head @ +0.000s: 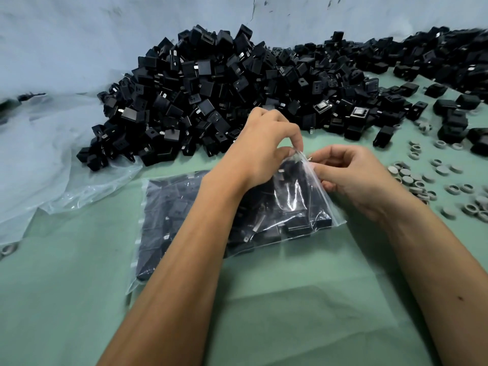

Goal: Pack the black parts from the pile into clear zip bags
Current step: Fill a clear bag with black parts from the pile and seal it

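Both hands were up at the bag's mouth: the left hand [266, 143] pinched the top edge of the clear zip bag [303, 196] between thumb and fingertips, and the right hand [348, 175] pinched the same edge just beside it, fingers curled, the two nearly touching. The bag hung from that pinched edge with its mouth lifted up and away from the person, its lower end resting on the green table cover [264, 313]; its long axis ran from the raised mouth down toward the person's right forearm. Black parts [298, 225] sat packed inside it, below and between the two wrists. Under the left forearm lay a second filled bag [163, 220], flat on the cover, its long side running toward the person, partly hidden by that arm. Beyond the hands rose the big pile of black parts [211, 88], stretching off past the right hand. Out to the right of the right hand, small grey rings and caps [422, 180] were scattered over the cover. Far to the left of the left hand, a crumpled clear plastic sheet [52, 159] lay against the pile's edge.
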Demonstrator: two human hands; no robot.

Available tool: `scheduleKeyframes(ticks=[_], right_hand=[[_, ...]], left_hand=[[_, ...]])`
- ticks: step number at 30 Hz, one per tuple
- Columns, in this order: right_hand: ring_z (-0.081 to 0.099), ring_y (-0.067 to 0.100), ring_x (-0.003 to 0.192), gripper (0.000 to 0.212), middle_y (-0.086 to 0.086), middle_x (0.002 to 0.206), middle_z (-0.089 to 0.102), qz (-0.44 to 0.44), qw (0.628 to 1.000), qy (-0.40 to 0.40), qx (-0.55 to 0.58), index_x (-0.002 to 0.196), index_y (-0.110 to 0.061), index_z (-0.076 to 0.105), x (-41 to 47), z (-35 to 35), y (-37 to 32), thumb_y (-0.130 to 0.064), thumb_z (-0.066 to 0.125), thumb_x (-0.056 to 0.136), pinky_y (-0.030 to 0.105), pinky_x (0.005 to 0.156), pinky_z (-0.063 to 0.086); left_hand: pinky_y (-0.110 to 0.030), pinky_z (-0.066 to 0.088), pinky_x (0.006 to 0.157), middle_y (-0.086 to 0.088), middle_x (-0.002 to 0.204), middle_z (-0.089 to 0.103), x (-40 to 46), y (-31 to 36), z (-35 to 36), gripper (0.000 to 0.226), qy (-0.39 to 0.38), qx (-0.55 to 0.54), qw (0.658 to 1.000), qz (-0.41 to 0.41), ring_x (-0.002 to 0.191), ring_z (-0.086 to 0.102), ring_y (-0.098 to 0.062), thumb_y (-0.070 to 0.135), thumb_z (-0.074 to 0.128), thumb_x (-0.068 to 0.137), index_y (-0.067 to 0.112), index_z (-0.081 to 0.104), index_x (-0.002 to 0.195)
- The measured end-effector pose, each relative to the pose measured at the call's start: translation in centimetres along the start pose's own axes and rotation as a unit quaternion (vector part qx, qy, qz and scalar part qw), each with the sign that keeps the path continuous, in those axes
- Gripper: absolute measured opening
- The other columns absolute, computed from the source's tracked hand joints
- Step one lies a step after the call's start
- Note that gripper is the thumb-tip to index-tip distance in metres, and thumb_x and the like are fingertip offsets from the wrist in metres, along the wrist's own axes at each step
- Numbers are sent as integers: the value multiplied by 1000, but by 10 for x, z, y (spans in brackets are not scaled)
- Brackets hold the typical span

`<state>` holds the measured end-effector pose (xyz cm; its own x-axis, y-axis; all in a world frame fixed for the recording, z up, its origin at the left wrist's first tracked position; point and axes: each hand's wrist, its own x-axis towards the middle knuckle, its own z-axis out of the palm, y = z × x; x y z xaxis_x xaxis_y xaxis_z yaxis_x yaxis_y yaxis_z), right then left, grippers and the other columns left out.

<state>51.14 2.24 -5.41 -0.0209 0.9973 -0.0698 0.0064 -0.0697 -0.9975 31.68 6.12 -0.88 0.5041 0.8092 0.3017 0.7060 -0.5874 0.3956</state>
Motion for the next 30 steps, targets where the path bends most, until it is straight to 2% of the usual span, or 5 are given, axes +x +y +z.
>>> scheduleKeyframes(ticks=[3,12,20,23,30], right_hand=[[56,35,81,32,40,100,65,-16,998,-60,-26,98,-11,81,-4,0,0,-29,88,72,46,77,51],[65,10,54,16,11,73,76,-91,991,-68,-77,98,-22,80,-5,1,0,-12,68,97,15,46,44],[60,11,62,27,25,79,68,-109,984,-66,-126,122,-23,71,-11,0,-6,-21,46,111,16,54,46],[70,16,69,31,8,76,74,-92,983,-109,-116,134,-31,63,-15,5,-3,-30,44,110,20,61,55],[50,14,52,31,4,64,71,-210,953,183,-121,101,-24,72,-3,1,0,-36,45,110,23,51,41]], left_hand=[[-28,32,104,4,119,57,0,3,0,12,16,1,1000,15,122,36,-19,15,67,97,22,74,104],[-37,38,105,4,120,57,0,2,0,12,14,8,1000,15,121,40,-19,19,66,98,26,73,107],[-37,42,98,4,110,57,2,-4,3,8,32,-2,999,2,112,46,-19,21,64,99,25,71,100],[-42,47,95,1,105,59,2,-12,0,7,39,-8,999,-15,109,52,-22,19,65,97,23,71,96],[-35,47,97,1,115,63,-11,-45,-17,8,52,16,987,-150,115,56,-21,20,66,96,23,73,101]])
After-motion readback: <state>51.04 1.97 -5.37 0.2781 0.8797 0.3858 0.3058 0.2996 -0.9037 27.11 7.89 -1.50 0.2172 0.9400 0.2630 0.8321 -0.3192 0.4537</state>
